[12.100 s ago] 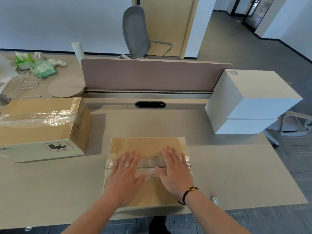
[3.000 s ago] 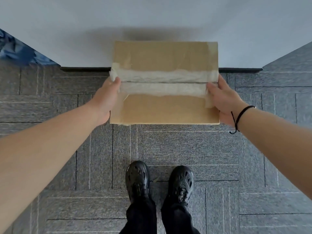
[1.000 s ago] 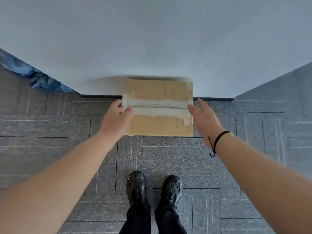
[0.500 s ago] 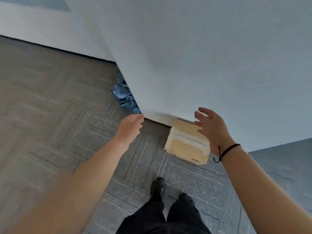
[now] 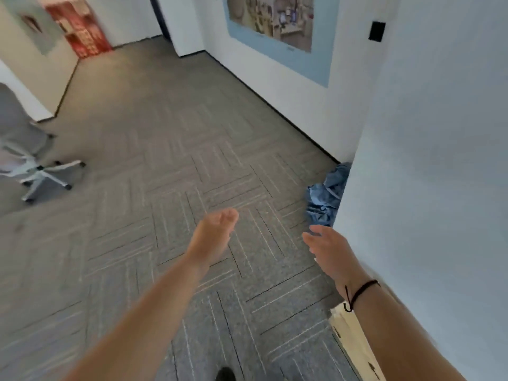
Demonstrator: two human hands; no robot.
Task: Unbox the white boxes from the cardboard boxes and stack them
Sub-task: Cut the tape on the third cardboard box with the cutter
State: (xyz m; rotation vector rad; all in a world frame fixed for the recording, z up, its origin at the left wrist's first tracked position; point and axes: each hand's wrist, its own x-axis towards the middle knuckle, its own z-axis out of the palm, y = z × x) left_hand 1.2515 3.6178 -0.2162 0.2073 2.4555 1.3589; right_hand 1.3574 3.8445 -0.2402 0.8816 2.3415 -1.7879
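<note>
left hand (image 5: 214, 232) hanging empty over the carpet (image 5: 165, 160), fingers loosely curled | right hand (image 5: 330, 251) reaching out empty, fingers relaxed | cardboard box (image 5: 354, 339) sitting on the carpet by the wall (image 5: 439, 188), partly hiding under the right forearm

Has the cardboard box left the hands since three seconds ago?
Yes. The cardboard box now stands on the carpet at the wall's foot; left hand and right hand hold nothing.
</note>
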